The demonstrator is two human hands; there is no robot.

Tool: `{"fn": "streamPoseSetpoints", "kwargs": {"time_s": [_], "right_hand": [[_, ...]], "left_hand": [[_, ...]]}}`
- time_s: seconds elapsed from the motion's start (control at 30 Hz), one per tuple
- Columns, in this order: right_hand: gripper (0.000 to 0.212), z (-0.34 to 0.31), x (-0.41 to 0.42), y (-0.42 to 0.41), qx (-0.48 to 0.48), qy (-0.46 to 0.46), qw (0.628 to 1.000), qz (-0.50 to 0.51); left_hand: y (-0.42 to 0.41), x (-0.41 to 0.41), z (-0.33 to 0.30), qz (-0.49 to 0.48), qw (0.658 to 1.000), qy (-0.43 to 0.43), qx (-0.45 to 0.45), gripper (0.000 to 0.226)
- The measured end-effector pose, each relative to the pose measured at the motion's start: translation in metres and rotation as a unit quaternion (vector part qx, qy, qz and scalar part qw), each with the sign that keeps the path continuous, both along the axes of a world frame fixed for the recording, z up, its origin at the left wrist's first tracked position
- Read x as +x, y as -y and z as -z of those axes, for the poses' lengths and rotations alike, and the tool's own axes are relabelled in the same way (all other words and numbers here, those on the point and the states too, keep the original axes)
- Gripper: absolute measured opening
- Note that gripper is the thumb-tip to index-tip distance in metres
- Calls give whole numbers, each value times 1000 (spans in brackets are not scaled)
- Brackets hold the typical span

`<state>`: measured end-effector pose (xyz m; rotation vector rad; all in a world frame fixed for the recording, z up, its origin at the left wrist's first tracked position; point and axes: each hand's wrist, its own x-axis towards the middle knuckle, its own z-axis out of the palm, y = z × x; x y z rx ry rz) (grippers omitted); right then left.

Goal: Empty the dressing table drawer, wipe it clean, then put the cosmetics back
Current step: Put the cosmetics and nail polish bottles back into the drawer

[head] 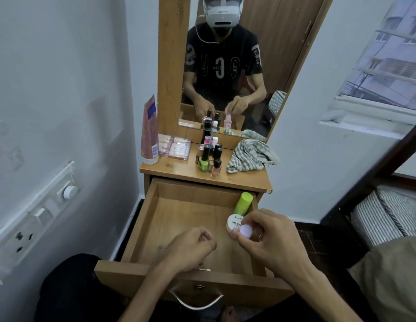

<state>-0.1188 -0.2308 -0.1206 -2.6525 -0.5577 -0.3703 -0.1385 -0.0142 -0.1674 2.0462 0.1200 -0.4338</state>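
Head view shows right hand [269, 238] fingers [245, 226] pinching a pink-capped bottle [246, 231] over the drawer [179, 219] (left hand [190, 248] clenched, empty), refilling barely begun beyond them.

The drawer [179, 219] floor at frame centre lies bare; a green tube [243, 203] and probably a round jar [234, 222] block its right side.
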Motion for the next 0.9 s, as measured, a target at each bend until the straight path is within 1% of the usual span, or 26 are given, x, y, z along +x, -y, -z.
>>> {"fn": "streamPoseSetpoints", "kwargs": {"time_s": [0.17,0.27,0.33,0.37,0.43,0.5,0.6,0.83,0.9], "right_hand": [[24,-6,23,-16,37,9,999,-16],[19,-7,46,-33,31,16,999,-33],[16,-6,60,-49,-5,18,998,-65],[19,-4,66,-57,-29,20,996,-82],[23,0,77,-71,-87,23,990,-113],[23,8,83,-82,-155,21,978,-137],[24,23,90,-88,-230,15,962,-145],[20,51,95,-93,-297,17,942,-153],[20,56,99,-91,-307,13,940,-149]], "left_hand": [[-2,-2,-4,6,1000,6,6,46],[-1,-4,-8,-6,1000,4,14,57],[0,-4,-9,-15,1000,2,20,57],[0,-3,-10,-19,1000,1,19,56],[1,-3,-10,-25,1000,1,9,58],[2,-2,-10,-23,1000,1,8,57],[1,0,-6,-16,1000,2,22,46],[1,8,8,-5,1000,12,14,40],[2,8,10,-8,1000,17,13,34]]}}
